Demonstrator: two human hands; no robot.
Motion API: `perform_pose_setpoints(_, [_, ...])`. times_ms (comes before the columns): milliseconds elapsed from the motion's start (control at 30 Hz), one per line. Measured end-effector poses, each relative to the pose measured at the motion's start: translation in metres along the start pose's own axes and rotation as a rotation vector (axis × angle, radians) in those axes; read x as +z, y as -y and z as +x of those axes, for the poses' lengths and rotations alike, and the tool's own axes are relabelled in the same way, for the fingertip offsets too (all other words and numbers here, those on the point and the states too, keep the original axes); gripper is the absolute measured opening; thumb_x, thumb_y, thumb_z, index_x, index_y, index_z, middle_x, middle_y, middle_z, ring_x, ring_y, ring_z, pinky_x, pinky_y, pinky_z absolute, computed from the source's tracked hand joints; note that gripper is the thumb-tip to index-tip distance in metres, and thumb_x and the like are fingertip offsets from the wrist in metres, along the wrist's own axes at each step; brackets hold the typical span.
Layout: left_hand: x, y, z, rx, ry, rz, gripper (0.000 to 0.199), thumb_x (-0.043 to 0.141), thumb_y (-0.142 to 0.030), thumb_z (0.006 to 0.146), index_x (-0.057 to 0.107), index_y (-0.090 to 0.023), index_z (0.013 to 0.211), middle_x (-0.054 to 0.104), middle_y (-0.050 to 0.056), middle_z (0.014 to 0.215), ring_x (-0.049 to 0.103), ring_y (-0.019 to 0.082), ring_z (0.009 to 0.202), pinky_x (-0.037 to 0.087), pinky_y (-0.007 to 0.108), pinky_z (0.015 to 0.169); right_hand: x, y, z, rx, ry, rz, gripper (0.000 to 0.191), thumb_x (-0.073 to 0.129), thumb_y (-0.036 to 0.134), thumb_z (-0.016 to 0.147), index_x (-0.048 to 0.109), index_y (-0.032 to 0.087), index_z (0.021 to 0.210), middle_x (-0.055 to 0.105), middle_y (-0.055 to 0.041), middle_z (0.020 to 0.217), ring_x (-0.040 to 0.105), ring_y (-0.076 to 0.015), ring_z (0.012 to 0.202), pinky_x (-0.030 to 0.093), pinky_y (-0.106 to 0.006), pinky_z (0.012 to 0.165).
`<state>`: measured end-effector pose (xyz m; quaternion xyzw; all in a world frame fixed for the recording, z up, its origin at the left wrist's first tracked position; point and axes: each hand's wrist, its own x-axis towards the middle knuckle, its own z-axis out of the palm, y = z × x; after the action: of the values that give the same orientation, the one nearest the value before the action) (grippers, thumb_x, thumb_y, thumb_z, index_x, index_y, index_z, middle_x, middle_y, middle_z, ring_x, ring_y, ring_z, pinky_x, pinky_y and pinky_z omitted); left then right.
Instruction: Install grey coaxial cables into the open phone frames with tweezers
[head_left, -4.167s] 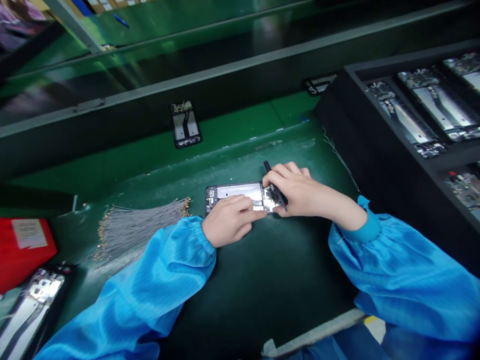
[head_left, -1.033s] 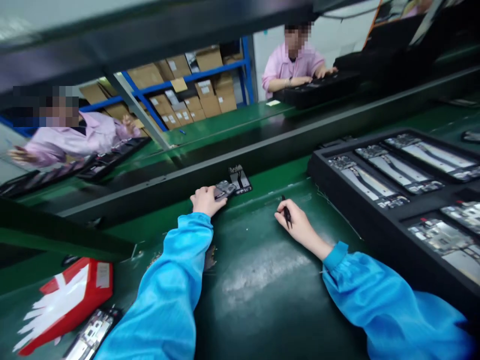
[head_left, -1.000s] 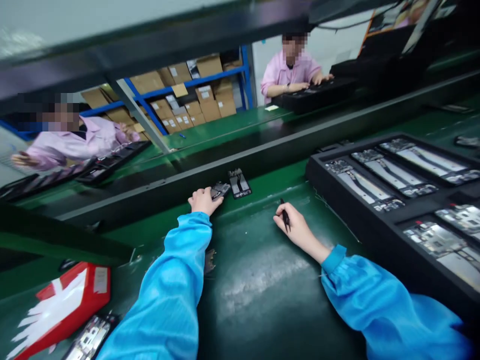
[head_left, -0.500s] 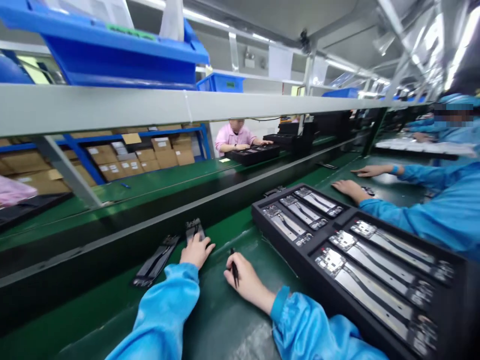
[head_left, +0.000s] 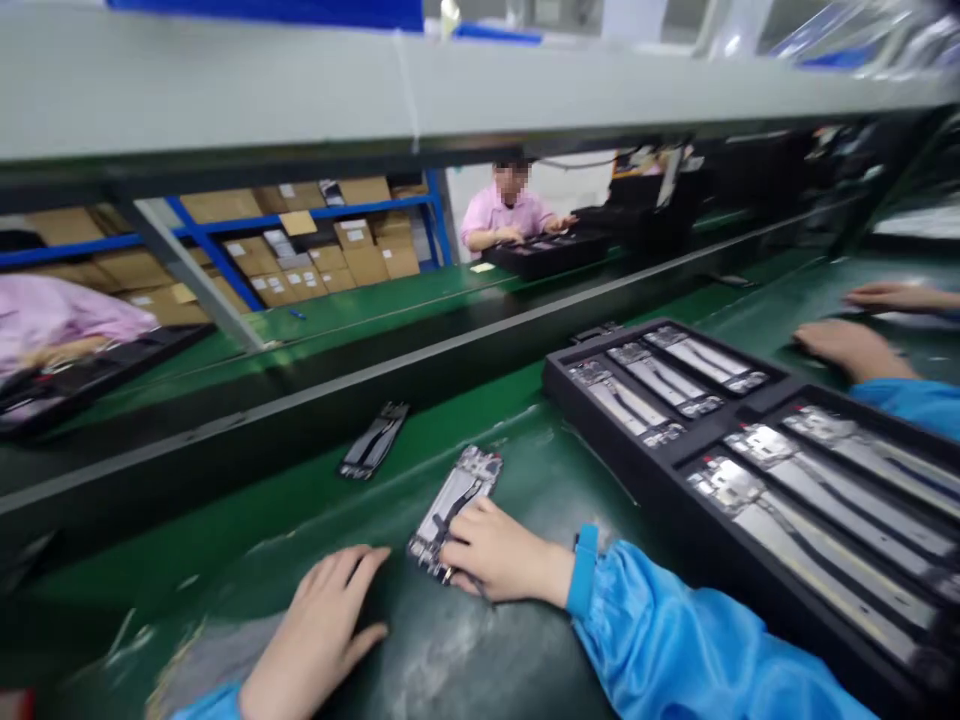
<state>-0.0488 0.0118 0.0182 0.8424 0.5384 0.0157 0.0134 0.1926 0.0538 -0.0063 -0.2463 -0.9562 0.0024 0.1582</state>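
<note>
A: What does the right hand have?

B: Its fingers are closed on the near end of a phone frame, an open chassis lying flat on the green counter, long axis running away from the hand. The silvery plate shows, with dark components clustered at both ends and a dark strip down the middle.

A: And the left hand?

B: Flat on the counter just left of the frame, fingers spread and loose, holding nothing. Its fingertips sit near the frame's near corner, but I cannot tell whether they touch it.

A: What could go wrong?

B: I'd judge the grip is only at one end, so lifting it could let the far end drag and scuff exposed parts. Fingers pressing on bare components could also smudge or bend something.

A: Anything crowding it?

B: To the right of the right hand stands a black tray of similar frames. Beyond the frame, up and left, another phone part lies on the belt, well apart. A co-worker's hand rests far right.
</note>
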Motion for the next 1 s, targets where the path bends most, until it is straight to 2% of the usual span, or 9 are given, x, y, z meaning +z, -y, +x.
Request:
perform_pose_setpoints(67, [-0.010,0.001,-0.003,-0.081,0.120,0.038,0.020,0.051,-0.022,0.077,0.057,-0.022,0.096,0.057,0.006,0.098,0.054,0.023,0.090,0.045,0.037,0.078,-0.001,0.007,0.003,-0.035,0.023,0.040,0.018,0.046,0.034,0.080,0.052,0.020,0.090,0.053,-0.0045,0.086,0.042,-0.0176,0.081,0.030,-0.033,0.072])
perform_pose_setpoints(133, [-0.017,0.000,-0.001,-0.086,0.161,0.074,0.014,0.043,-0.017,0.082,0.057,-0.019,0.080,0.057,0.005,0.087,0.053,0.020,0.084,0.043,0.033,0.073,-0.001,0.013,0.004,-0.052,0.037,0.080,0.015,0.046,0.030,0.081,0.053,0.020,0.088,0.053,-0.0045,0.084,0.043,-0.0178,0.081,0.030,-0.032,0.070])
perform_pose_setpoints(200, [-0.020,-0.002,0.003,-0.074,0.146,0.085,0.015,0.044,-0.016,0.083,0.057,-0.019,0.077,0.056,0.004,0.084,0.052,0.019,0.081,0.042,0.032,0.071,0.000,0.017,0.004,-0.050,0.057,0.112,0.012,0.046,0.027,0.081,0.054,0.019,0.085,0.052,-0.0044,0.081,0.043,-0.0174,0.079,0.030,-0.031,0.069])
perform_pose_setpoints(300, [-0.021,-0.005,0.005,-0.048,0.051,0.048,0.013,0.047,-0.020,0.083,0.058,-0.019,0.076,0.056,0.003,0.084,0.050,0.018,0.081,0.040,0.031,0.070,0.000,0.020,0.000,-0.020,0.082,0.123,0.011,0.045,0.026,0.081,0.055,0.019,0.081,0.052,-0.0045,0.078,0.044,-0.0169,0.074,0.031,-0.031,0.066])
perform_pose_setpoints(400, [-0.018,-0.017,0.009,-0.011,-0.067,-0.107,0.013,0.047,-0.023,0.085,0.059,-0.020,0.078,0.057,0.002,0.084,0.050,0.016,0.080,0.040,0.029,0.072,-0.002,0.021,-0.003,-0.002,0.081,0.132,0.011,0.045,0.023,0.080,0.055,0.020,0.078,0.052,-0.0041,0.075,0.045,-0.0167,0.071,0.032,-0.031,0.065])
perform_pose_setpoints(567, [0.004,-0.048,0.021,0.024,-0.191,-0.327,0.017,0.043,-0.023,0.088,0.058,-0.018,0.083,0.056,0.001,0.078,0.053,0.013,0.074,0.044,0.024,0.069,-0.009,0.016,0.002,0.093,-0.067,0.424,0.016,0.045,0.018,0.081,0.057,0.019,0.090,0.058,-0.0049,0.079,0.051,-0.0164,0.075,0.040,-0.030,0.068])
perform_pose_setpoints(733, [0.023,-0.053,0.014,0.048,-0.200,-0.439,0.013,0.046,-0.023,0.086,0.056,-0.018,0.092,0.059,0.003,0.085,0.054,0.014,0.081,0.046,0.027,0.075,-0.013,0.014,0.005,0.320,-0.186,0.812,0.017,0.049,0.025,0.083,0.060,0.022,0.096,0.064,-0.0027,0.090,0.058,-0.0136,0.083,0.045,-0.027,0.075])
perform_pose_setpoints(867, [0.022,-0.048,0.005,0.044,-0.208,-0.475,0.014,0.046,-0.019,0.085,0.054,-0.017,0.097,0.056,0.005,0.094,0.054,0.015,0.088,0.047,0.028,0.080,-0.012,0.014,0.005,0.356,-0.213,0.864,0.016,0.050,0.025,0.083,0.062,0.021,0.093,0.059,-0.0043,0.090,0.056,-0.0146,0.085,0.045,-0.030,0.075])
perform_pose_setpoints(1000, [0.020,-0.048,0.004,0.044,-0.224,-0.467,0.014,0.042,-0.016,0.085,0.056,-0.017,0.084,0.054,0.005,0.091,0.054,0.013,0.084,0.048,0.025,0.077,-0.010,0.013,0.004,0.350,-0.201,0.879,0.013,0.050,0.023,0.083,0.061,0.020,0.090,0.058,-0.0046,0.090,0.055,-0.0148,0.087,0.045,-0.031,0.076])
